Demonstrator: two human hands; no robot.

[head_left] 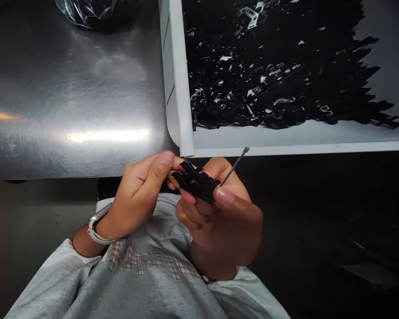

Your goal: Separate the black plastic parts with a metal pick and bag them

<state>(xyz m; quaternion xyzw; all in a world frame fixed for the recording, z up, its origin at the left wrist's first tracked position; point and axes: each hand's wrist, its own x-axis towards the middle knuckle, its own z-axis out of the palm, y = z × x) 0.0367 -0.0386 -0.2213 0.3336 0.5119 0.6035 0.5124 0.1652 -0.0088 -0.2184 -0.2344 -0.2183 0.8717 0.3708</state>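
Both my hands meet just below the table's front edge, over my grey sweatshirt. My left hand (pixel 138 195), with a white band at the wrist, pinches the left end of a small black plastic part (pixel 196 181) between thumb and fingers. My right hand (pixel 222 217) is closed round the part's right end. A thin metal pin (pixel 235 165) with a small head sticks up and to the right from between the right hand's fingers.
A white tray (pixel 181 88) at the upper right holds a heap of several black plastic parts (pixel 272 71). A scratched steel tabletop (pixel 69 97) fills the left, with a clear plastic bag (pixel 93 13) at its far edge. Dark floor lies below right.
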